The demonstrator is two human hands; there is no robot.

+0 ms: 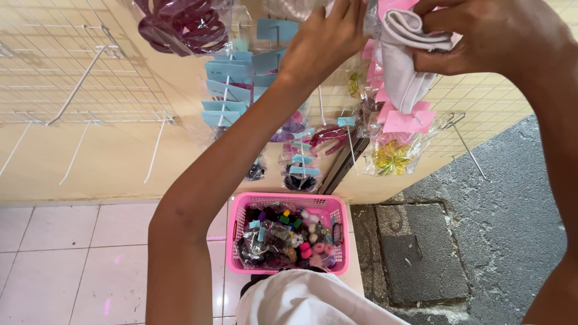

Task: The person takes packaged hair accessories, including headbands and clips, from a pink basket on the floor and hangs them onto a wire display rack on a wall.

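Note:
My right hand (490, 39) at the top right grips a folded pale lilac cloth item (403, 60) that hangs down in front of the wire wall rack. My left hand (322, 42) reaches up beside it and pinches the clear plastic at the top of that item, near pink card headers (408, 120). Packets of hair accessories with blue cards (232, 90) hang on hooks just left of my left hand. A pink plastic basket (238, 225) full of small hair clips and ties sits below on the floor.
White wire grid panel with bare hooks (78, 90) covers the wall at left. Dark purple claw clips (180, 27) hang top centre; a yellow flower accessory packet (391, 157) hangs lower right. White tiles at left, grey concrete and a dark mat (421, 253) at right.

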